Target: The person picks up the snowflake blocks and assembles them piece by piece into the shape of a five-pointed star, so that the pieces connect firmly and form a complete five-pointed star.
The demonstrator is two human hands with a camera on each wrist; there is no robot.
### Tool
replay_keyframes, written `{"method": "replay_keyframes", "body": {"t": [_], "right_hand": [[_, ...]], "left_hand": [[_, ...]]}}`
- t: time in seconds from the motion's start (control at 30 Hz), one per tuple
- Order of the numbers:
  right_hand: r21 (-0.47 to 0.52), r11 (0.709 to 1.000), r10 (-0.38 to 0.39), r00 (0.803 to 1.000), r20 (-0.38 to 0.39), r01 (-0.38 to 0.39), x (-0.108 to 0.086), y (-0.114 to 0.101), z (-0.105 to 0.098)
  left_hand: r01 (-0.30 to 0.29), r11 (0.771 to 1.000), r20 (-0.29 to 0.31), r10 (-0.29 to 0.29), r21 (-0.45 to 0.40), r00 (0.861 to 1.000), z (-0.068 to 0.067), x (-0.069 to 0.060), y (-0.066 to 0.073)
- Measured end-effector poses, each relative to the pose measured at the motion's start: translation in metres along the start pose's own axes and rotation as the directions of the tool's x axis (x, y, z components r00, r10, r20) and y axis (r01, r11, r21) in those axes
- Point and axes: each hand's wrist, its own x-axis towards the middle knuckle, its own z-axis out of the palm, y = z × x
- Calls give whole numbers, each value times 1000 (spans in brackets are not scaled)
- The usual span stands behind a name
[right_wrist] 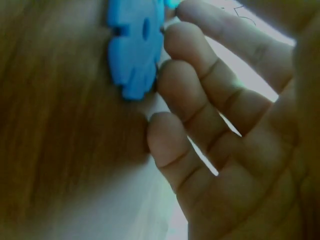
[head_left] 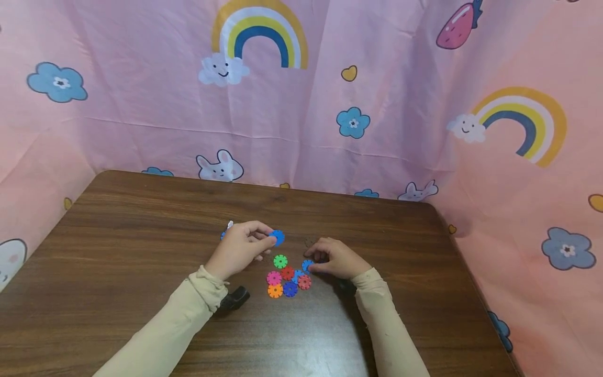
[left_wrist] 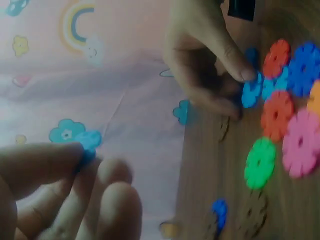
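In the head view my left hand (head_left: 240, 247) pinches a blue notched disc (head_left: 278, 237) between thumb and fingertips, raised above the table. My right hand (head_left: 340, 257) is low over the table, its thumb touching the edge of a light-blue notched disc (head_left: 307, 266); the index finger stays apart from it. Beside the hands lie a green disc (head_left: 280, 261), a red disc (head_left: 287, 273), a pink disc (head_left: 274, 278), an orange disc (head_left: 275, 291) and a dark-blue disc (head_left: 290, 289). The right wrist view has a light-blue disc (right_wrist: 134, 47) just beyond the relaxed fingers (right_wrist: 182, 92).
A coral disc (head_left: 304, 282) and another light-blue disc (head_left: 297, 276) complete the cluster. Brown discs (left_wrist: 255, 215) blend into the wooden table (head_left: 141, 251). Something blue (head_left: 223, 235) shows partly behind my left hand. A patterned pink curtain (head_left: 155, 104) hangs along the table's back edge.
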Motion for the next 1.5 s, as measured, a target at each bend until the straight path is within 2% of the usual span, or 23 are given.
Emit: {"method": "replay_keyframes", "body": {"t": [0.17, 0.47, 0.73, 0.83, 0.93, 1.03, 1.17, 1.27, 1.33, 1.5], "right_hand": [[-9, 1000, -22, 1000, -9, 22, -1, 0, 2], [27, 1000, 8, 1000, -25, -8, 2, -4, 4], [87, 993, 82, 995, -61, -76, 3, -9, 5], [85, 995, 55, 994, -99, -47, 3, -12, 3], [80, 996, -16, 985, -173, 31, 4, -18, 1], [94, 987, -98, 954, -285, 129, 5, -29, -1], [144, 955, -176, 889, -423, 258, 3, -49, -6], [167, 924, -228, 847, -480, 343, 1, -63, -8], [140, 912, -269, 820, -506, 385, 0, -69, -9], [11, 879, -392, 735, -552, 477, 1, -77, -10]], "left_hand": [[-48, 998, 9, 48, 46, 999, -3, -1, 5], [-92, 995, -32, 93, 40, 995, -8, -4, 12], [-101, 994, 13, 101, -46, 995, -4, -7, 18], [-99, 994, 19, 100, -52, 995, -3, -9, 19], [-102, 993, 30, 104, -51, 994, -2, -11, 21], [-97, 994, 36, 99, -51, 994, -1, -12, 22], [-84, 995, 48, 86, -55, 995, 2, -13, 23], [-79, 995, 61, 83, -63, 995, 4, -13, 24], [-74, 994, 71, 79, -79, 994, 4, -13, 24], [-73, 992, 95, 83, -104, 992, 2, -15, 25]]}}
